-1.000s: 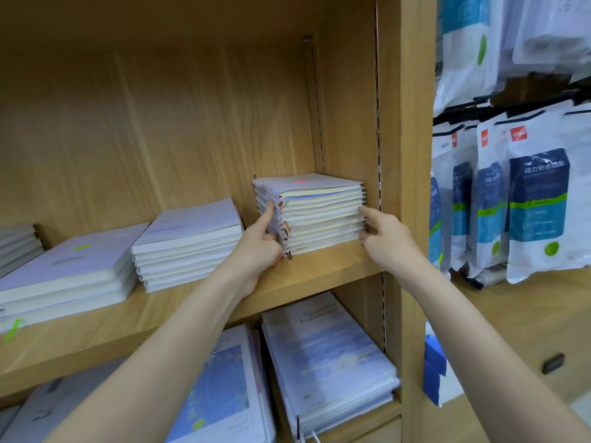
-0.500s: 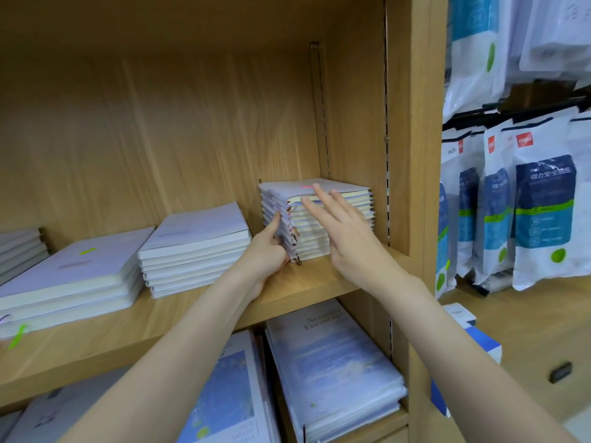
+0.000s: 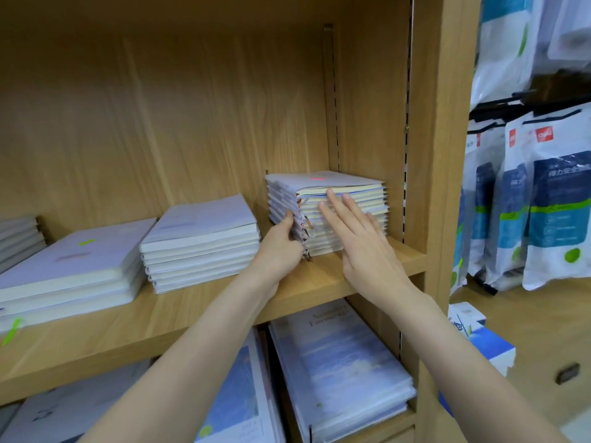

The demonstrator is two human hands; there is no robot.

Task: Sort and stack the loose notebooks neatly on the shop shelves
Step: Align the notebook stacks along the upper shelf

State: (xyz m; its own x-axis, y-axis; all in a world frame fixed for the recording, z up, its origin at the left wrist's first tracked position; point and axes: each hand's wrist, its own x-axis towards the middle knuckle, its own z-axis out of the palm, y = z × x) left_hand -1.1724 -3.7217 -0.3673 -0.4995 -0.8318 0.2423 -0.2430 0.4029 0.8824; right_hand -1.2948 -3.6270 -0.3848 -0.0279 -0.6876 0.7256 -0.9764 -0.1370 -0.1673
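A small stack [image 3: 339, 199] of pale notebooks stands at the right end of the wooden shelf [image 3: 204, 314], close to the cabinet's right wall [image 3: 367, 123] and near the back panel. Its top cover carries a small pink mark, and the cream page edges face outward. The left hand [image 3: 281, 247] holds the stack's near left corner: the thumb lies up along the left side, and the other fingers curl at the corner, where red-marked edges stick out unevenly. The right hand [image 3: 358, 241] is spread flat with straight fingers against the front page edges, its fingertips reaching almost to the top notebook; it grasps nothing. Left of this stack, just beside it with a narrow gap, sits a second stack [image 3: 201, 241] of wider white notebooks, turned slightly askew. Farther left lies a third stack [image 3: 67, 266], lower and broader, with a green tag on its top cover and another green tag hanging at its lower left edge. A fourth pile [image 3: 17, 235] shows at the far left edge, cut off by the frame. On the shelf below lie blue-covered books [image 3: 339, 362] in two piles. To the right of the cabinet hang white and blue packets [image 3: 556, 203] on hooks, and a blue and white box [image 3: 483, 340] sits lower down.
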